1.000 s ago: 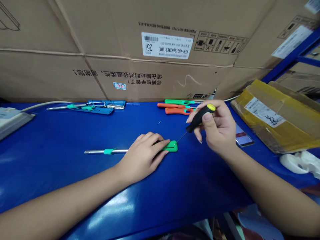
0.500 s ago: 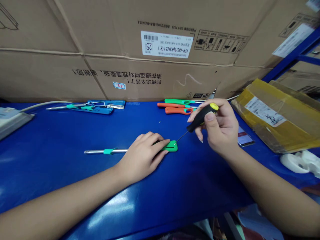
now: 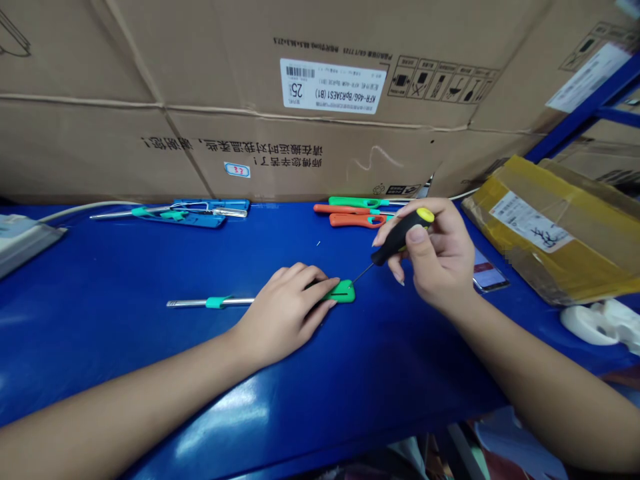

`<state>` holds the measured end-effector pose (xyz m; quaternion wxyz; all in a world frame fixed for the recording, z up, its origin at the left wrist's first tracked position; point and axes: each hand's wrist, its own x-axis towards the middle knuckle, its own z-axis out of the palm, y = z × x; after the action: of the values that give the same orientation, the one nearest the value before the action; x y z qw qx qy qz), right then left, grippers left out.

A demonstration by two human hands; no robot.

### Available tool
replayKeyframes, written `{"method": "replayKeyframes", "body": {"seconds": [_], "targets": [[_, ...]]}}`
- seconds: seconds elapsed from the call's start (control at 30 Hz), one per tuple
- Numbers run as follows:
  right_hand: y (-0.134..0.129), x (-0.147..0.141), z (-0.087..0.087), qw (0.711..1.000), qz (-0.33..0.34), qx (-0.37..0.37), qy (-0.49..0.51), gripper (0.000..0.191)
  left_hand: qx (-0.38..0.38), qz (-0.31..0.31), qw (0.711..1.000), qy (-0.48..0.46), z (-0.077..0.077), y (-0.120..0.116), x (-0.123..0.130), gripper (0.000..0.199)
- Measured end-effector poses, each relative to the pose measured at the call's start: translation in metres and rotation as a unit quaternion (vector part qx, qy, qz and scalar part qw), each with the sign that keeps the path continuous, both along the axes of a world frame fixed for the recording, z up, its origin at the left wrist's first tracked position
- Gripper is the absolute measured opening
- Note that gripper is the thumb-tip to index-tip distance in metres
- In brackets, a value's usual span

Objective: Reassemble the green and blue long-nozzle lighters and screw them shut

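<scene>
Under my left hand (image 3: 293, 307) lies a green long-necked lighter (image 3: 343, 291) on the blue table, its metal tube pointing left. My fingers grip its handle near the right end and cover the middle of it. A teal collar sits around the tube. My right hand (image 3: 437, 250) is closed round a black and yellow screwdriver (image 3: 397, 239), held tilted. The thin shaft slants down to the left, and its tip is at the right end of the green handle. Whether the tip sits in a screw is too small to tell.
Behind stand green and orange lighters (image 3: 356, 211); an opened blue lighter (image 3: 195, 215) lies at back left. A large cardboard box (image 3: 250, 143) walls the rear. On the right are a phone (image 3: 489, 272), a yellow-taped box (image 3: 545, 233) and a white object (image 3: 590, 325).
Almost nothing differs. Both hands, the lighter and the screwdriver keep their places relative to each other; the whole view has shifted very slightly.
</scene>
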<state>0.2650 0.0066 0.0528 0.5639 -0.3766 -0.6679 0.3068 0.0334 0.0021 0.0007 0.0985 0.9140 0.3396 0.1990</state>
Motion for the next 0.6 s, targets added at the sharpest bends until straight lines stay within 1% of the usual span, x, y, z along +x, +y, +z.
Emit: {"method": "replayKeyframes", "body": {"seconds": [0.17,0.37,0.43,0.53,0.6], "targets": [[-0.0010,-0.0005,0.0009,1.000,0.016,0.002,0.019,0.019,0.002,-0.001,1.000,0.000,-0.0004,0.0018,0.0007,0.034],[-0.0006,0.0007,0.0011,1.000,0.007,-0.001,0.025,0.018,0.004,-0.002,1.000,0.001,-0.0013,0.0017,0.0006,0.034],[0.0018,0.0006,-0.0011,0.999,0.014,0.022,0.026,0.018,0.006,-0.001,1.000,0.001,-0.0014,0.0012,0.0004,0.034],[0.0057,0.0002,-0.0048,0.996,0.041,0.067,0.037,0.013,0.006,-0.002,1.000,-0.001,-0.0013,0.0011,0.0003,0.034],[0.0071,0.0000,-0.0059,0.995,0.052,0.078,0.038,0.009,0.006,-0.002,1.000,-0.002,-0.0014,0.0014,0.0003,0.034]]}}
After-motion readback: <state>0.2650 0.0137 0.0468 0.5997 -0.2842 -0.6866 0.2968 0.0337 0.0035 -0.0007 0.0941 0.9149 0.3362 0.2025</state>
